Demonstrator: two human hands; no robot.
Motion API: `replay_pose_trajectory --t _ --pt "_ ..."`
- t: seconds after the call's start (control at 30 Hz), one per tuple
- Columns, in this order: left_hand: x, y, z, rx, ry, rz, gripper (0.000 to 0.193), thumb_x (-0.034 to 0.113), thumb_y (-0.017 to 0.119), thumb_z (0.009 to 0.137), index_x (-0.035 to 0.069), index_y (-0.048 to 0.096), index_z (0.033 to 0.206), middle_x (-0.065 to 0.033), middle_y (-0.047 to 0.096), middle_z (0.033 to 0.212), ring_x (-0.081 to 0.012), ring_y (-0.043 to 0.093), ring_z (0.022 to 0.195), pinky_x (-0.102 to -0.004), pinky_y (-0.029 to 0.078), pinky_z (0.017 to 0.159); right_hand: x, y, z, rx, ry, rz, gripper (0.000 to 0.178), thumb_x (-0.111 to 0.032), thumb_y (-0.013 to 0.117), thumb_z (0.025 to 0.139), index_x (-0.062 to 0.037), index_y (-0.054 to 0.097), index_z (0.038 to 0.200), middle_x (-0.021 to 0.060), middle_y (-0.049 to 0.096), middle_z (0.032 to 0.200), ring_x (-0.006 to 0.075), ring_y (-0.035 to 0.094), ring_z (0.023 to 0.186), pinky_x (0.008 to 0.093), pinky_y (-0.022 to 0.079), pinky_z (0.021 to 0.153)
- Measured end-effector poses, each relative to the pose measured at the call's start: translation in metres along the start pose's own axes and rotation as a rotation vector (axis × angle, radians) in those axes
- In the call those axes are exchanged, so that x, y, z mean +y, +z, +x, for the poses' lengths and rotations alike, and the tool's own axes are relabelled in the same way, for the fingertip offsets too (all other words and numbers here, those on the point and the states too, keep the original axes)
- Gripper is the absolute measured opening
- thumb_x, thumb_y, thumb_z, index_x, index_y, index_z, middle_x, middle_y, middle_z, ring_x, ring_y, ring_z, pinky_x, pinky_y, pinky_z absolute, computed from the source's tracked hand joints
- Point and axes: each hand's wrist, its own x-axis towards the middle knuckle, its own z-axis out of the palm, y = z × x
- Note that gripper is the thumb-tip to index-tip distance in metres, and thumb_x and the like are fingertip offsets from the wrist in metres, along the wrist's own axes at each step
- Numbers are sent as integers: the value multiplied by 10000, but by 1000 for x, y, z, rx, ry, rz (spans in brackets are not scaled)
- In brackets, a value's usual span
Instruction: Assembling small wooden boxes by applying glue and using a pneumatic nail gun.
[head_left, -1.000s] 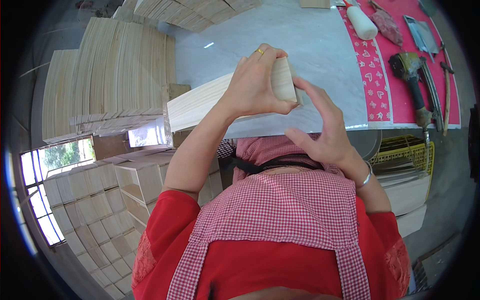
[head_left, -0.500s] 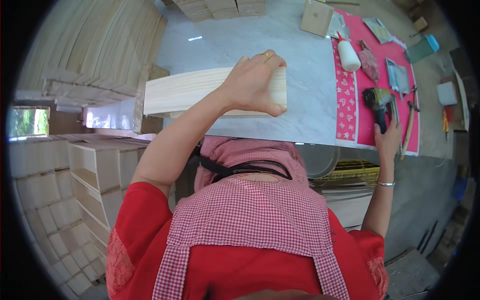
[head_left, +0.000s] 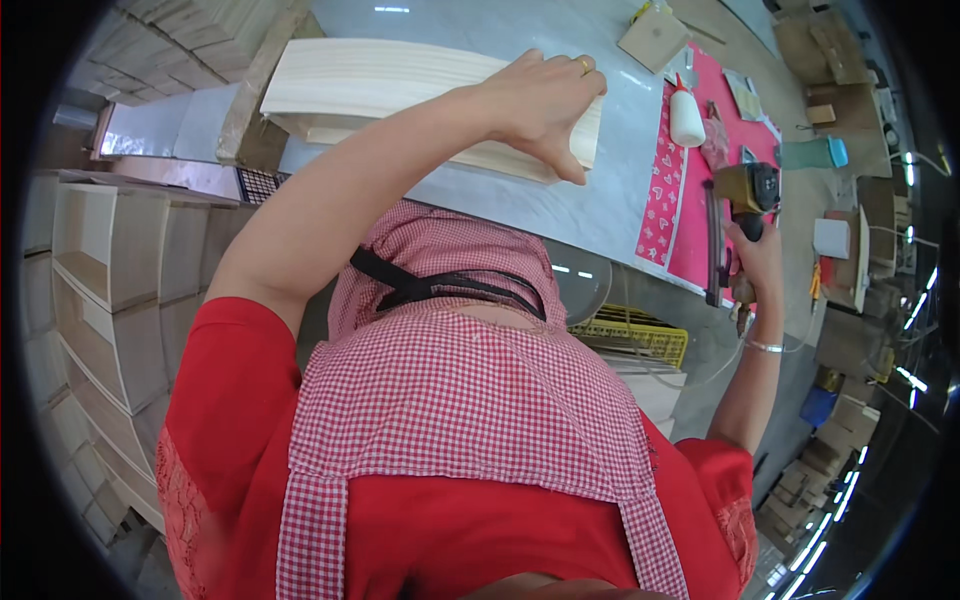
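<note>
Two hands [head_left: 540, 105] [head_left: 762, 260], gripping oblong grained wood [head_left: 400, 85], dark-handled nail gun [head_left: 738, 188]

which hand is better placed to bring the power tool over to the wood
Likely the right hand: it grips the power tool by its black handle. The left hand is occupied, spanning the right end of the wooden piece.

Surface [head_left: 625, 130]: marbled pale grey | bears long pale wooden piece [head_left: 390, 75] at left, tan panel [head_left: 654, 38] near far edge, pink patterned cover [head_left: 690, 205] at right | on cover: red-tipped white bottle [head_left: 686, 120]
</note>
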Motion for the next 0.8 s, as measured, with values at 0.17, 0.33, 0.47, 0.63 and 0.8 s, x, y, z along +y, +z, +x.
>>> replay_pose_trajectory --t 0.17,0.33,0.47,0.63,0.8 --pt "1 0 1 -5 59 75 907 453 857 551 -24 532 1251 -173 576 1187 -325 589 1079 -422 423 901 -79 -22 -62 -45 -326 273 237 -91 752 802 57 662 963 124 704 780 144 677 653 300 538 585" --pt "1 3 -1 5 57 91 908 458 872 548 -25 540 1242 -168 584 1147 -316 589 1077 -425 421 894 -127 -42 -82 -201 -491 240 357 -30 814 786 31 633 1088 85 717 1005 146 662 889 307 539 789" --pt "2 4 0 -14 52 96 855 456 875 558 -30 569 1191 -167 597 1101 -306 588 1076 -427 421 891 -126 -39 -75 -189 -605 161 409 -33 836 774 31 631 1123 80 720 1040 148 662 935 307 536 826" --pt "4 2 0 -45 36 97 782 456 879 564 -32 606 1111 -161 611 1057 -297 586 1074 -426 424 886 -138 -41 -74 -237 -531 166 407 -31 828 785 31 633 1136 88 722 1049 151 664 942 310 537 835" --pt "4 2 -1 -46 29 80 769 453 882 567 -29 610 1101 -161 610 1058 -296 581 1086 -429 427 893 -142 -41 -70 -250 -593 152 390 -44 825 794 32 641 1129 88 725 1044 149 666 936 310 538 832"
